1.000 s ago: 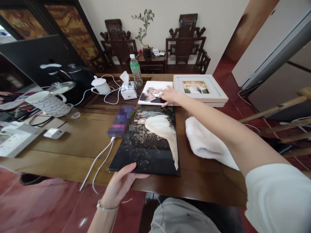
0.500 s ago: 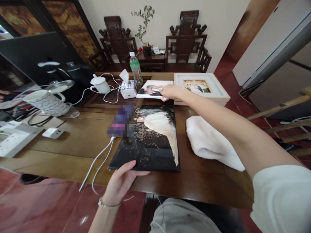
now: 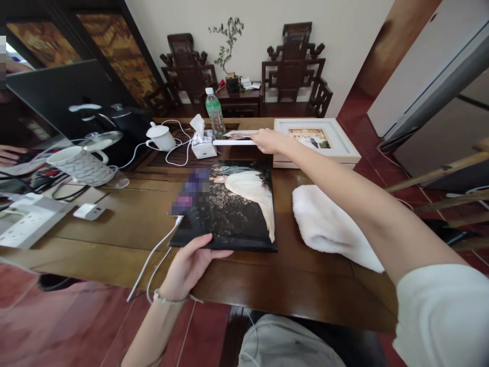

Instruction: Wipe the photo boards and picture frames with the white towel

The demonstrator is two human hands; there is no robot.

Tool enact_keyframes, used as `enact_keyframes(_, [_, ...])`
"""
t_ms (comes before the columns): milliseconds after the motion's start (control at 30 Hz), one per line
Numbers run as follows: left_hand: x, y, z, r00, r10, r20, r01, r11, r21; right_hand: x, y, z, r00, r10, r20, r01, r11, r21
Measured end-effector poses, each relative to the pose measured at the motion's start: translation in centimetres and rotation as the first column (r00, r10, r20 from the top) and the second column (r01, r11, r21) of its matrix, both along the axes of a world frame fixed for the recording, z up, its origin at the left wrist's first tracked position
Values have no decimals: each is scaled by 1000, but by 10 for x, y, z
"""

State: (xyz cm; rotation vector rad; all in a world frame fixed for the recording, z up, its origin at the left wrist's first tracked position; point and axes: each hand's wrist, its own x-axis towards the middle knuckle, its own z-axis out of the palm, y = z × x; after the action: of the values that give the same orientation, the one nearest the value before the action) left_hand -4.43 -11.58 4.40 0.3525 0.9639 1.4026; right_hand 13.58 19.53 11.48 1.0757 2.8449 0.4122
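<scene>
My left hand (image 3: 191,265) grips the near edge of a dark, glossy photo panel (image 3: 240,214), thumb on top and fingers underneath. The panel's picture shows a figure in a long white dress. Farther back, my right hand (image 3: 269,140) is closed on the right end of a thin white-edged photo panel (image 3: 234,142), which is tilted so that its white side faces me. Just right of that hand lies a white box-like photo frame (image 3: 344,133). A folded white towel (image 3: 324,219) rests below my right forearm. A blurred phone (image 3: 190,191) with a cable touches the dark panel's left side.
A tissue pack (image 3: 204,146) and a green-labelled bottle (image 3: 215,113) stand behind. At left are a lidded white cup (image 3: 161,137), a patterned mug (image 3: 82,165), a power strip (image 3: 26,221) and a charger (image 3: 89,211). Another person's hand (image 3: 13,154) shows at the far left.
My right hand has tilted up the white-edged panel, which lay flatter before. My left hand and the dark panel have shifted slightly away from me, and the view has tilted a little.
</scene>
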Motion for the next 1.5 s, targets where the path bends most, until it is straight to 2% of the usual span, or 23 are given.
enact_keyframes(167, [3,28,11,1000,-21,6,22,998,-51,-2,-4,3,992,-49,-113,63,990,126])
enact_keyframes(333, [3,60,19,998,-49,-26,48,997,-63,-1,-14,5,987,-36,-157,65,981,181])
enact_keyframes(633, [6,141,24,993,-100,-60,100,995,-5,5,-25,15,981,85,-172,-35,962,271])
enact_keyframes(800, [6,194,19,991,-128,-31,129,991,19,4,-34,18,986,98,-132,-57,957,285])
enact_keyframes(967, [8,232,4,993,-119,-15,119,992,36,6,-35,7,986,124,-109,-87,951,298])
enact_keyframes(1100, [8,246,-6,992,-128,4,127,991,43,8,-32,-3,987,132,-93,-99,950,296])
enact_keyframes(1233, [15,248,-8,995,-99,25,98,994,41,10,-31,-12,991,107,-84,-81,960,269])
enact_keyframes(1367, [35,240,-11,998,44,45,-45,999,31,10,-32,-21,991,103,-84,-78,962,262])
enact_keyframes(1500, [53,231,-13,981,166,101,-175,981,88,9,-35,-24,992,83,-97,-56,965,257])
